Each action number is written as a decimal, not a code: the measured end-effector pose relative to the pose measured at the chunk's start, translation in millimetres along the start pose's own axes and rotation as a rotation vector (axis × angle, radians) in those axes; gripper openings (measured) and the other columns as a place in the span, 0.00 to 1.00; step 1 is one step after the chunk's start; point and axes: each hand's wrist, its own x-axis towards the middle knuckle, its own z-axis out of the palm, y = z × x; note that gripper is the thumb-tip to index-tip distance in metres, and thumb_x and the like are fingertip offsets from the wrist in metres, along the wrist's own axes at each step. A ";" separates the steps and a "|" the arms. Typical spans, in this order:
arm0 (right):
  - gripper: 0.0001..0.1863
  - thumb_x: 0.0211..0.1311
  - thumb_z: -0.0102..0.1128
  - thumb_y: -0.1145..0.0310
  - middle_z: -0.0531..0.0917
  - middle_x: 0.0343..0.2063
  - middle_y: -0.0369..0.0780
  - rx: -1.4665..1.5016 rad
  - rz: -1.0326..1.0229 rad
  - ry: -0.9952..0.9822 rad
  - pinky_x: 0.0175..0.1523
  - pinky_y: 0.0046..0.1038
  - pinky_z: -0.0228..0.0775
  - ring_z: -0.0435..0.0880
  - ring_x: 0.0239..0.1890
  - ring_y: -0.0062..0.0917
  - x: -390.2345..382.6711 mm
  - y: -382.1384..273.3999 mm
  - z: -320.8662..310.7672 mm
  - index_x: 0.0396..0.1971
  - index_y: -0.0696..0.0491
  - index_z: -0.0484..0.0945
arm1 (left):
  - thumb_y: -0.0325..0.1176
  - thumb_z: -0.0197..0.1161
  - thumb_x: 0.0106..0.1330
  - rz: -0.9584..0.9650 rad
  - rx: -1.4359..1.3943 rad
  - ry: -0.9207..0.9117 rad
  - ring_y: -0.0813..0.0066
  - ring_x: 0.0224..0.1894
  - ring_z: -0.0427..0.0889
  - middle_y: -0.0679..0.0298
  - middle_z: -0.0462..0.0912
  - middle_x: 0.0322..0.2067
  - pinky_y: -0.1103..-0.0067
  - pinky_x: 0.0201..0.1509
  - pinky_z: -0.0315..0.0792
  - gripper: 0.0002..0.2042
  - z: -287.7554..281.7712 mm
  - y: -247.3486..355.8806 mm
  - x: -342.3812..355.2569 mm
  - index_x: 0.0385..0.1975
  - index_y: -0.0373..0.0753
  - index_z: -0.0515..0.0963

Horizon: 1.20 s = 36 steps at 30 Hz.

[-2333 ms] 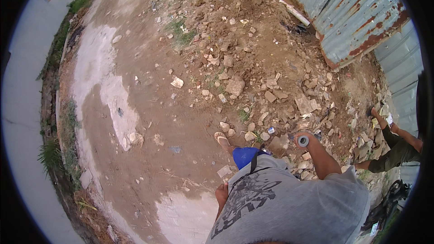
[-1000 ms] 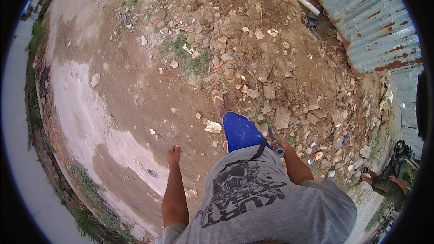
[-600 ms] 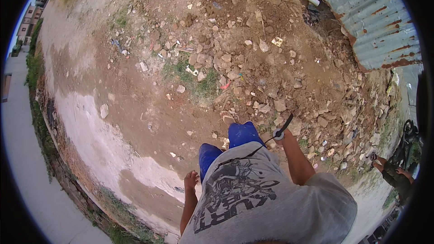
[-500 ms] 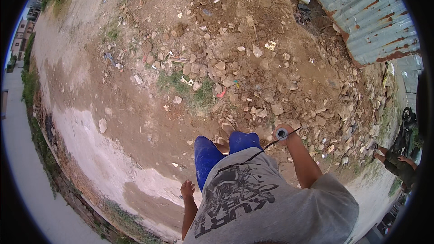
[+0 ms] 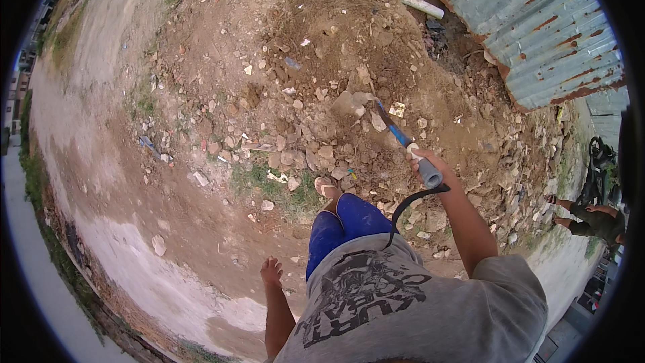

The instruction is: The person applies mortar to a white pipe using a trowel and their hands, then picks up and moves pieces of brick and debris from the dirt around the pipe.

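Observation:
My right hand (image 5: 433, 161) is wrapped round the grey tube handle of a long tool (image 5: 396, 133). Its shaft is blue, and a bent neck leads to a flat, dusty blade (image 5: 349, 103) low over the stony soil. I cannot tell whether that blade is a hoe's or a shovel's, nor whether it touches the ground. A black strap (image 5: 403, 205) runs from the handle's rear end toward my waist. Out to the left, my left hand (image 5: 271, 271) hangs with loosely bent fingers and holds nothing. One sandalled foot (image 5: 326, 188) shows ahead of my blue-clad legs.
Loose stones (image 5: 295, 156) and bits of litter cover the soil ahead. Rusty corrugated metal sheeting (image 5: 537, 33) bounds the upper right, with a white pipe (image 5: 420, 3) beside it. At the right edge another person (image 5: 594, 222) is near a dark motorbike (image 5: 596, 161).
My right hand has moved forward with the handle, and the tool's blue shaft and blade now show ahead of it. The view has shifted slightly, and one foot is farther forward.

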 end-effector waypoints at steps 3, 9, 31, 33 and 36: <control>0.08 0.58 0.64 0.69 0.78 0.18 0.37 -0.209 -0.015 -0.062 0.20 0.20 0.75 0.79 0.18 0.20 71.7 -34.4 65.9 0.28 0.55 0.75 | 0.42 0.53 0.71 0.201 0.055 -0.085 0.70 0.46 0.79 0.61 0.79 0.49 0.71 0.45 0.73 0.21 61.7 116.0 -3.1 0.59 0.39 0.68; 0.07 0.49 0.63 0.77 0.76 0.16 0.39 -0.310 0.120 0.228 0.20 0.27 0.72 0.77 0.15 0.26 133.2 -20.3 142.0 0.26 0.58 0.74 | 0.40 0.57 0.69 0.400 0.408 -0.257 0.79 0.39 0.79 0.64 0.81 0.41 0.81 0.39 0.72 0.19 149.5 275.3 34.5 0.54 0.36 0.74; 0.05 0.49 0.58 0.77 0.74 0.14 0.41 -0.133 0.340 0.324 0.21 0.35 0.72 0.75 0.14 0.31 245.7 -169.2 318.0 0.19 0.56 0.72 | 0.40 0.55 0.69 0.190 0.300 -0.090 0.77 0.41 0.82 0.65 0.82 0.44 0.79 0.38 0.74 0.19 208.5 550.8 70.1 0.56 0.37 0.73; 0.04 0.50 0.58 0.76 0.73 0.14 0.40 -0.130 0.292 0.336 0.21 0.33 0.71 0.75 0.15 0.30 268.0 -174.9 328.6 0.19 0.55 0.72 | 0.43 0.58 0.68 0.225 0.326 -0.022 0.77 0.37 0.82 0.65 0.84 0.38 0.79 0.33 0.73 0.19 184.3 554.4 70.0 0.51 0.36 0.77; 0.07 0.47 0.58 0.74 0.73 0.13 0.39 -0.204 0.150 0.252 0.19 0.31 0.68 0.74 0.14 0.29 293.6 -205.9 363.5 0.15 0.52 0.70 | 0.45 0.55 0.66 0.164 0.423 0.013 0.68 0.38 0.84 0.61 0.83 0.38 0.75 0.36 0.75 0.21 150.7 541.4 84.0 0.50 0.35 0.78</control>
